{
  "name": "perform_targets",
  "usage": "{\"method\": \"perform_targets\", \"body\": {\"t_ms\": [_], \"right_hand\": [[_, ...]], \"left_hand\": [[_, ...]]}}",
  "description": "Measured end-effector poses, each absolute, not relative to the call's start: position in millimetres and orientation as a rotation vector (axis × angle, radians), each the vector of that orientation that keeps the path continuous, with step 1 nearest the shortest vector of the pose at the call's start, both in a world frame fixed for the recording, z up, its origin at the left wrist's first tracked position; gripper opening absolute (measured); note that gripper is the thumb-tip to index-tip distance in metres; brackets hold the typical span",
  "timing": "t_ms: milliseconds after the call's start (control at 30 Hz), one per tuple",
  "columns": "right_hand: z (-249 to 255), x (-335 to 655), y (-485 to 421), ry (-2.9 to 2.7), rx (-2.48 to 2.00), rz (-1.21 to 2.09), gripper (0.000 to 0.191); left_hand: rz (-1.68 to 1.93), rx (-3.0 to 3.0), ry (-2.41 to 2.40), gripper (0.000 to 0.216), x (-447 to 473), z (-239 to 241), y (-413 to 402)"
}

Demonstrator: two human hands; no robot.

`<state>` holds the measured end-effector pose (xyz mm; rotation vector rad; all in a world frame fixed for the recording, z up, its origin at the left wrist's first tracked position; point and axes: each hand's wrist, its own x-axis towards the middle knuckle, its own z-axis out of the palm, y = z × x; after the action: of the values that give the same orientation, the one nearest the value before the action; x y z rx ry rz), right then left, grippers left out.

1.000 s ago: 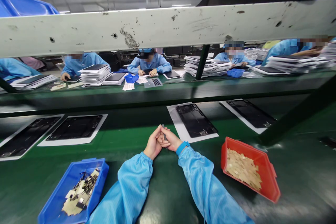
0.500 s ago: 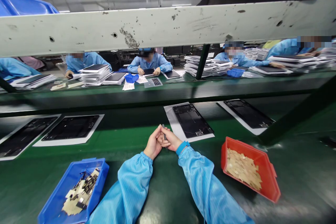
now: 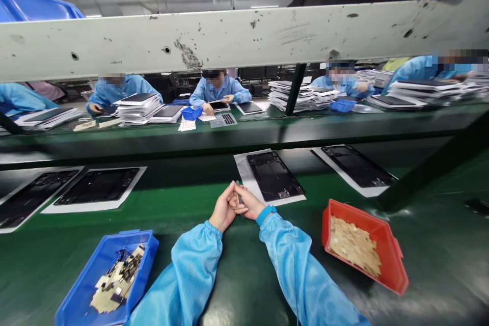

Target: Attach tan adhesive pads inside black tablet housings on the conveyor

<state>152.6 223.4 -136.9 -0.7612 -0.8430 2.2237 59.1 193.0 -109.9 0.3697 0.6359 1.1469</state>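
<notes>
The green counter [image 3: 183, 193] runs all the way across. Behind it, a person in blue [image 3: 219, 90] has one hand a bit higher and the other a bit lower than half a second ago. The blue bin [image 3: 143, 260] and the red bin [image 3: 391, 257], each with a pile of flat bits, have not moved. The four black panels on white sheets have all slid a little to the left; the one nearest the hands, the middle panel [image 3: 273, 175], is now closer to them. The hands are just the same as before, folded together over the counter. The right hand [image 3: 251, 205] has its fingers curled round a thin grey thing [image 3: 239, 196]. The left hand [image 3: 222, 212] leans on it, and I can't tell if it grips too.
</notes>
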Motion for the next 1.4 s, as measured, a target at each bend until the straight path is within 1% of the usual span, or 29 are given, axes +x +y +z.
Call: {"method": "perform_targets", "body": {"t_ms": [300,933,1233,1400], "right_hand": [[-135.6,152.3,223.1,-0.842,-0.755,2.230,0.054],[-143.3,152.4,225.9,-0.884,-0.710,2.205,0.052],[-142.7,152.5,225.7,-0.933,-0.738,2.179,0.050],[-137.3,153.0,223.7,-1.021,-0.845,2.109,0.049]], "left_hand": [[1.124,0.389,0.648,0.031,58.6,-110.8,193.5],[1.132,0.402,0.625,0.030,58.9,-114.3,195.1],[1.124,0.495,0.662,0.034,57.8,-113.4,194.5],[1.144,0.626,0.742,0.042,59.2,-112.6,193.7]]}}
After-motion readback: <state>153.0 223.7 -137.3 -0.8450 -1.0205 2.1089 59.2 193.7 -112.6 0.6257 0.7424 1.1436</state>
